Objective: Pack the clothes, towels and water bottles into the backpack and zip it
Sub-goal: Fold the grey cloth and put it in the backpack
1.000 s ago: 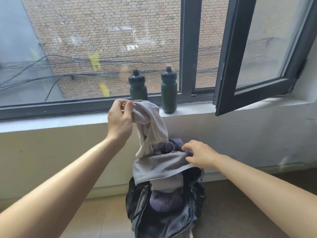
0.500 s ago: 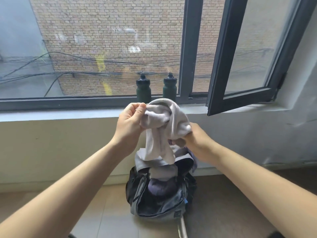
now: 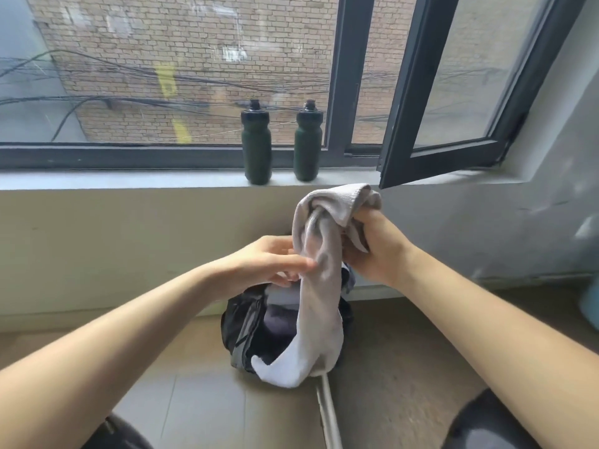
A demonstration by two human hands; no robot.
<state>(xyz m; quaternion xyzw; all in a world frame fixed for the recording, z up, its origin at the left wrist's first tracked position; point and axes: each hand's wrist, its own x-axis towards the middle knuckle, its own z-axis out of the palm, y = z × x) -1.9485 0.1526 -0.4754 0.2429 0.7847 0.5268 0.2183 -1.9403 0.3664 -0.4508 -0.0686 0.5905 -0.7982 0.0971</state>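
Observation:
A grey towel [image 3: 319, 286] hangs in a long bunch over the open black backpack [image 3: 246, 325] on the floor below the windowsill. My right hand [image 3: 372, 247] grips the towel's bunched top, held up just under the sill. My left hand [image 3: 272, 264] touches the hanging part from the left with loosely bent fingers; whether it pinches the cloth is unclear. Dark purple clothing [image 3: 278, 328] shows inside the backpack. Two dark green water bottles [image 3: 257, 144] [image 3: 308, 140] stand upright side by side on the windowsill.
An open black window sash [image 3: 453, 124] juts inward above my right hand. The white windowsill [image 3: 129, 179] runs across the wall. A grey strap [image 3: 329, 413] trails from the backpack over the tiled floor. My dark-clad knees show at the bottom edge.
My right hand took over the towel's top and lifted it right. My left hand let go of the top and dropped to the towel's middle. The towel now hangs longer.

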